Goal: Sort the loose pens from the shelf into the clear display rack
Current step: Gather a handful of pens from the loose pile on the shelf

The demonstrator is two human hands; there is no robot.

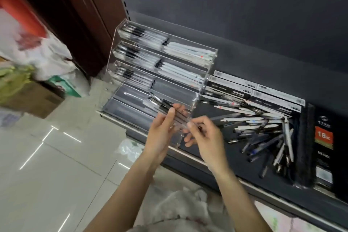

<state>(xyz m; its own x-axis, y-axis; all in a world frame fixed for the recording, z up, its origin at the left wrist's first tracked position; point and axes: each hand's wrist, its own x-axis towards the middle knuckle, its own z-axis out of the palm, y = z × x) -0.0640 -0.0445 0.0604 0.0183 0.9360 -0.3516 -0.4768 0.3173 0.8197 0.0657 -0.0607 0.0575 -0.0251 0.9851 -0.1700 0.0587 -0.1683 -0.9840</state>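
Both bare forearms reach up from the bottom edge toward the shelf. On the left side, plastic bags and a cardboard box sit on the tiled floor. Right of them stands the clear display rack at the shelf's left end, its upper tiers filled with rows of black-capped and white pens, its lower tiers mostly bare. Over the rack's front edge the left hand grips a small bunch of clear pens, thumb across them and fingers curled behind. Just beside it, the right hand pinches the near end of the same bunch between thumb and fingertips. Farther right, the loose pens lie in a jumbled pile on the dark shelf, with flat pen boxes behind them and a black packet marked 18K at the far right.
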